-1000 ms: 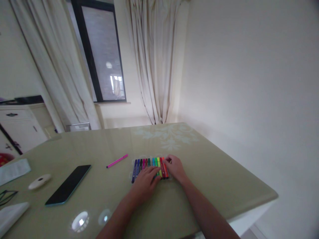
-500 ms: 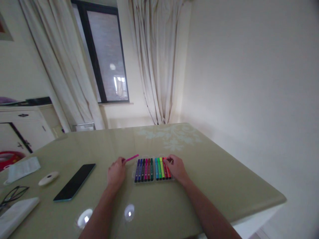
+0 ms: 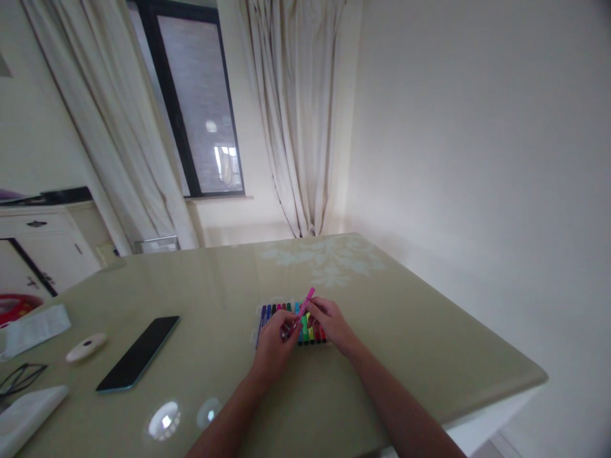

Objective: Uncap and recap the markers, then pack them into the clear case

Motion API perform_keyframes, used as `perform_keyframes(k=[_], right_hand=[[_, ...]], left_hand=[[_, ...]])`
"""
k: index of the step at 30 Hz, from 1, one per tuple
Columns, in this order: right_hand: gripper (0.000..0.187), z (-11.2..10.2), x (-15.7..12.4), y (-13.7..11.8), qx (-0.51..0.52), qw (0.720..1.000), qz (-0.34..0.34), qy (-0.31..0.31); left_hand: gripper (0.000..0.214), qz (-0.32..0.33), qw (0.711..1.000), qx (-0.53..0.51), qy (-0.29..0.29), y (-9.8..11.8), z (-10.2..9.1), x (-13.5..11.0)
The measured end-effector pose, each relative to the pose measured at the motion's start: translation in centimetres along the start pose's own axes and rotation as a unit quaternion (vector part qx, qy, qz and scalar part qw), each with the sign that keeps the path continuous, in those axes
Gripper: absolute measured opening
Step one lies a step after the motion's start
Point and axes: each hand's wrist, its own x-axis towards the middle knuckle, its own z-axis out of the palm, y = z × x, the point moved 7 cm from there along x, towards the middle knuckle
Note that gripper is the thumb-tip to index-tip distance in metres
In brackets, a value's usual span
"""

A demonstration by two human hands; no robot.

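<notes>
A clear tray of coloured markers (image 3: 274, 311) lies on the olive glass-topped table (image 3: 410, 337) in front of me. My left hand (image 3: 273, 340) is closed around a pink marker (image 3: 305, 301), which tilts up over the middle of the row. My right hand (image 3: 331, 321) rests on the right end of the tray, its fingers curled near the pink marker's upper part. Whether these fingers grip the marker is unclear. Purple, blue and dark markers show to the left of my hands; green, yellow and red ones show between them.
A black phone (image 3: 137, 351) lies to the left. Farther left are a white oval object (image 3: 86, 347), folded paper (image 3: 34, 323), glasses (image 3: 19, 377) and a white item (image 3: 26, 413). The table's right edge drops off beside a white wall. Curtains and a window stand behind.
My left hand went left to the loose pink marker, picked it up and carried it back over the tray. My right hand stayed at the tray's right end.
</notes>
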Motion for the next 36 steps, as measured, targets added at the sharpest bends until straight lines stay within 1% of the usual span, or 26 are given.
perform_keyframes(k=[2, 4, 6, 7, 8, 9, 11, 13, 15, 20, 23, 25, 29, 34, 36], right_hand=[[0.047, -0.4, 0.3, 0.4, 0.041, 0.999, 0.013, 0.019], [0.048, -1.8, 0.6, 1.0, 0.068, 0.995, 0.021, 0.077], [0.051, -3.8, 0.9, 1.8, 0.052, 0.988, 0.033, 0.142], [0.053, -4.7, 0.9, 2.1, 0.016, 0.986, 0.041, 0.160], [0.053, -5.5, 0.9, 2.3, -0.035, 0.984, 0.050, 0.165], [0.052, -6.0, 1.0, 2.4, -0.093, 0.982, 0.057, 0.157], [0.045, -6.5, 0.8, 2.3, -0.197, 0.969, 0.062, 0.132], [0.035, -6.6, 0.5, 1.9, -0.259, 0.957, 0.053, 0.122], [0.030, -6.2, 0.1, 1.2, -0.290, 0.948, 0.043, 0.125], [0.035, -4.7, -0.2, 0.3, -0.368, 0.923, 0.026, 0.112], [0.035, -4.9, -0.3, 0.1, -0.406, 0.904, 0.029, 0.129], [0.035, -4.9, -0.3, 0.2, -0.413, 0.900, 0.031, 0.133], [0.043, -4.5, -0.4, 0.3, -0.437, 0.892, 0.035, 0.113], [0.033, -4.3, -0.6, 0.7, -0.500, 0.857, 0.077, 0.099], [0.033, -4.4, -0.7, 0.8, -0.510, 0.851, 0.083, 0.096]], left_hand=[[0.017, 0.018, 0.999, 0.017, -0.024, 0.1, 0.4, -0.1], [0.029, 0.057, 0.995, 0.053, -0.059, 0.6, 1.0, -0.5], [0.042, 0.101, 0.984, 0.099, -0.109, 1.3, 2.0, -1.0], [0.047, 0.120, 0.975, 0.122, -0.139, 1.7, 2.5, -1.3], [0.050, 0.134, 0.966, 0.142, -0.168, 2.1, 3.0, -1.6], [0.052, 0.143, 0.958, 0.160, -0.193, 2.4, 3.4, -1.9], [0.052, 0.147, 0.946, 0.184, -0.221, 2.8, 3.8, -2.1], [0.049, 0.142, 0.943, 0.197, -0.228, 2.9, 3.8, -2.1], [0.050, 0.139, 0.942, 0.201, -0.230, 2.9, 3.9, -2.1], [0.050, 0.133, 0.942, 0.206, -0.230, 2.7, 4.1, -2.1], [0.049, 0.133, 0.942, 0.202, -0.233, 2.7, 4.1, -2.2], [0.049, 0.136, 0.943, 0.198, -0.230, 2.8, 4.1, -2.2], [0.049, 0.136, 0.946, 0.191, -0.225, 2.8, 4.1, -2.1], [0.049, 0.135, 0.945, 0.192, -0.228, 2.8, 4.1, -2.1], [0.049, 0.133, 0.944, 0.198, -0.227, 2.8, 4.1, -2.1]])
